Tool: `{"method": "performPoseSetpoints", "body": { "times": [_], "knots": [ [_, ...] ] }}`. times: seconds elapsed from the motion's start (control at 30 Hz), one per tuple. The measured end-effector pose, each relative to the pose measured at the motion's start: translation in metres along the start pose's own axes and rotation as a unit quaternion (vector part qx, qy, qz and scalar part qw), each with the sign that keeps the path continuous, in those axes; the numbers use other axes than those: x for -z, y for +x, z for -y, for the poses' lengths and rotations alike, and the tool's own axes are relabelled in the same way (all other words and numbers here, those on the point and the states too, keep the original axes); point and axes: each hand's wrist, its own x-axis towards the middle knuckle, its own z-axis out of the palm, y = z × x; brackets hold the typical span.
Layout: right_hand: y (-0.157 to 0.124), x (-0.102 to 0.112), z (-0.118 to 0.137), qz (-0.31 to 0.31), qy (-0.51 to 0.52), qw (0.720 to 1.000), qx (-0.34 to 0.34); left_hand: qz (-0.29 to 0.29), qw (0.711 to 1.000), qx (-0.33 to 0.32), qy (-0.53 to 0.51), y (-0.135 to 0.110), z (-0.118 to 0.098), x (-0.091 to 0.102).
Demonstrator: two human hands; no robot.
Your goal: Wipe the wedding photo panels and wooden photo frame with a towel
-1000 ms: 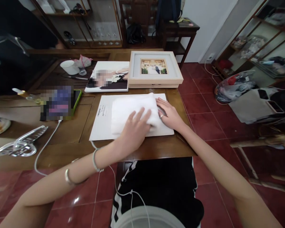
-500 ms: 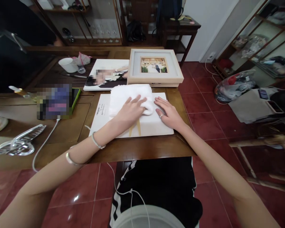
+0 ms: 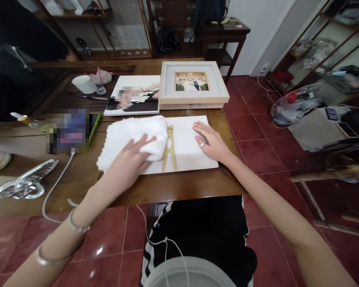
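Note:
My left hand (image 3: 128,159) presses on a folded white towel (image 3: 131,135), with its fingers hooked into the near right part of the cloth. Under the towel lies a flat white panel (image 3: 188,155), whose left part the cloth hides. A tan, leg-shaped stand piece (image 3: 170,149) lies flat against the panel's middle, just right of the towel. On the panel's right side rests my right hand (image 3: 211,141), open, fingers stretched out flat, a ring on one of them.
Behind the panel are a photo panel (image 3: 134,95) and a boxed picture frame (image 3: 194,81). To the left on the wooden table lie a phone (image 3: 70,129) with a white cable, a silver clamp-like tool (image 3: 26,181) and a white cup (image 3: 84,84).
My left hand has slid the towel leftward and toward me across the panel, uncovering the tan stand piece and covering the printed label. My right hand has stayed in place.

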Motion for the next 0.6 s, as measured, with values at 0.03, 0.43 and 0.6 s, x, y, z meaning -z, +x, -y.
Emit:
{"method": "performPoseSetpoints", "body": {
  "times": [0.03,0.43,0.6],
  "knots": [
    [0.000,0.000,0.000,-0.001,0.001,1.000,-0.001,0.003,1.000,-0.007,-0.012,-0.013,-0.008,0.001],
    [0.000,0.000,0.000,-0.009,-0.006,1.000,0.003,0.027,0.999,0.006,-0.021,-0.033,-0.018,-0.002],
    [0.000,0.000,0.000,-0.008,0.004,1.000,0.004,-0.004,1.000,0.006,0.006,0.017,0.025,-0.009]
  ]
}}
